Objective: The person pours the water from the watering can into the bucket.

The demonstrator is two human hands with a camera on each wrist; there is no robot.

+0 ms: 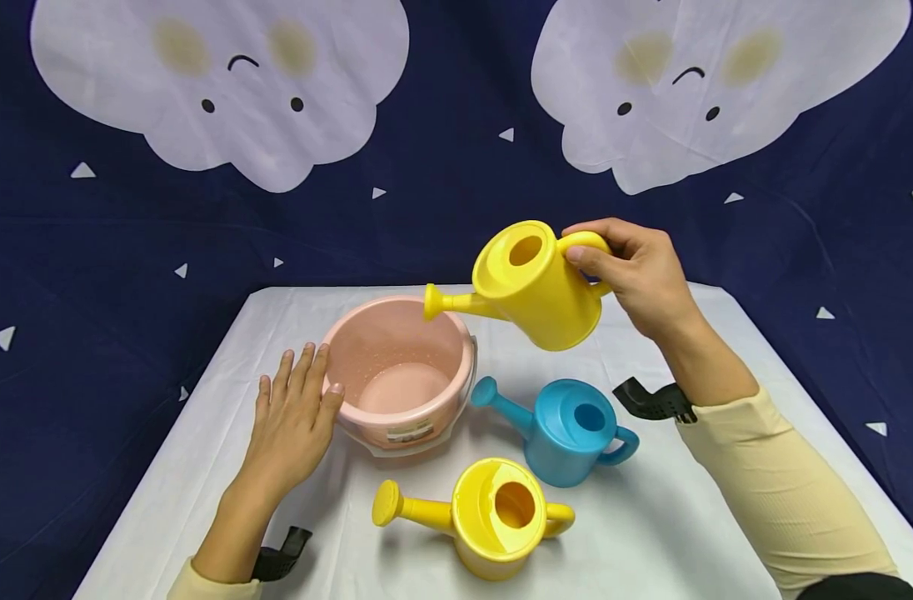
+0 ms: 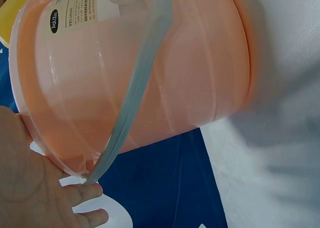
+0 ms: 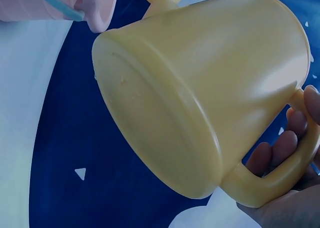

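Note:
In the head view my right hand [image 1: 636, 271] grips the handle of a yellow watering can [image 1: 550, 292], held in the air and tilted. Its spout points left, the rose over the right part of the rim of a pink bucket [image 1: 456, 392]. The right wrist view shows the can's underside and my fingers curled through the handle [image 3: 270, 185]. My left hand [image 1: 295, 417] rests against the bucket's left rim with straight fingers. In the left wrist view, the bucket's grey carrying handle [image 2: 135, 87] hangs down its side, close to my fingers.
A blue watering can [image 1: 565, 433] stands right of the bucket, its spout towards it. Nearer me, a second yellow watering can [image 1: 494, 521] stands on the white tablecloth [image 1: 336, 533]. A dark blue curtain [image 1: 456, 150] with clouds hangs behind the table.

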